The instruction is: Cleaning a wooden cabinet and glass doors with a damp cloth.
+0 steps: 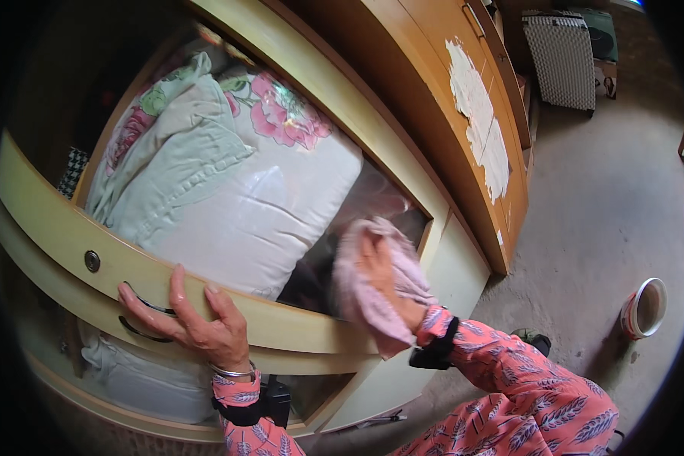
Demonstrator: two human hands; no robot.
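Observation:
My right hand presses a pink cloth against the lower right part of a cabinet's glass door. The cloth is slightly blurred and partly covers the wooden frame. Spread fingers of my left hand rest on the cream door frame, beside two dark curved handles. A round metal lock sits farther along the same frame. Behind the glass lie a white pillow-like item with pink flowers and a pale green folded cloth. Reflections show on the pane.
An orange-brown wooden cabinet with a torn white patch stands alongside. On the concrete floor are a white bucket at the right and a textured pale case at the back. My shoe shows below my right arm.

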